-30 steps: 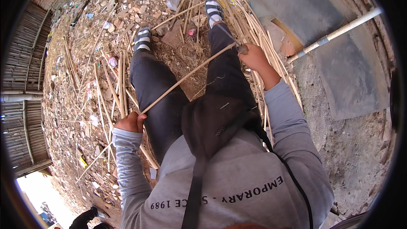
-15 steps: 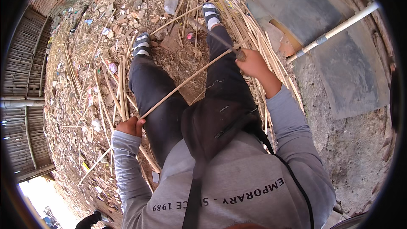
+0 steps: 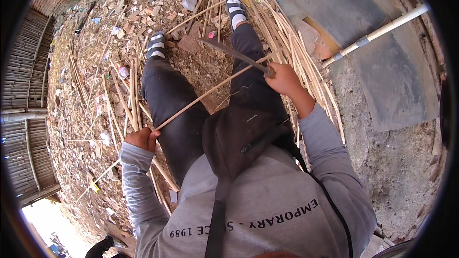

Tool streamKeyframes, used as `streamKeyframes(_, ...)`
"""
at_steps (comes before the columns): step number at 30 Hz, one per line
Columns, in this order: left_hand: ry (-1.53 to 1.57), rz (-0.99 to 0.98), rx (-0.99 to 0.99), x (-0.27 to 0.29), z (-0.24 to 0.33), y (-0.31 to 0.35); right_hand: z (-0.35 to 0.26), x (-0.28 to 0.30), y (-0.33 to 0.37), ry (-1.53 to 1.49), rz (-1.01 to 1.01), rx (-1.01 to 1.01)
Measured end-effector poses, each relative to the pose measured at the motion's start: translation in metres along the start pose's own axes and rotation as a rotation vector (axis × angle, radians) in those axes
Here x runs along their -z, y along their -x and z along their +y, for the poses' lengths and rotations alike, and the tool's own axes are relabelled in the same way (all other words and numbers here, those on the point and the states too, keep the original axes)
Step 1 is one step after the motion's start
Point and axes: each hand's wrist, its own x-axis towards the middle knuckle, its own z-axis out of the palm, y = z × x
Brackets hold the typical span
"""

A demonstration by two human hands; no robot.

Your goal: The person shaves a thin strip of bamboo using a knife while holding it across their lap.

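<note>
A long, pale bamboo strip (image 3: 205,93) slants across my thighs, its near end gripped in my closed left hand (image 3: 141,139). My right hand (image 3: 284,79) is wrapped round the short handle of a long-bladed knife (image 3: 233,53). The dark blade points away to the left and crosses the strip close to its far end. Whether the edge touches the strip, I cannot tell. My legs are stretched out on either side of bare soil, and a black bag (image 3: 239,131) rests on my lap.
Many loose bamboo strips (image 3: 299,59) lie beyond my right leg, with more (image 3: 131,102) beside my left leg. Rubble and litter (image 3: 91,119) cover the ground on the left. Dark flat sheets (image 3: 397,81) and a pale pole (image 3: 377,33) are at the right. A bamboo-slat wall (image 3: 26,67) stands far left.
The knife blade, blurred before, has turned to point further left and now shows sharply. My right hand has shifted slightly nearer. The left hand moved a little left with the bamboo strip still held.
</note>
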Motion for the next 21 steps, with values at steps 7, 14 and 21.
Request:
streamKeyframes(7,0.042,0.017,0.026,-0.006,0.0,0.005,-0.006,0.016,-0.012,-0.144,0.175,-0.055)
streamKeyframes(14,-0.001,0.062,0.023,-0.005,0.006,0.002,0.02,0.041,-0.028,-0.079,0.118,-0.069)
streamKeyframes(21,0.001,0.059,-0.007,-0.008,0.001,0.006,-0.012,0.029,-0.009,0.145,0.0,0.076)
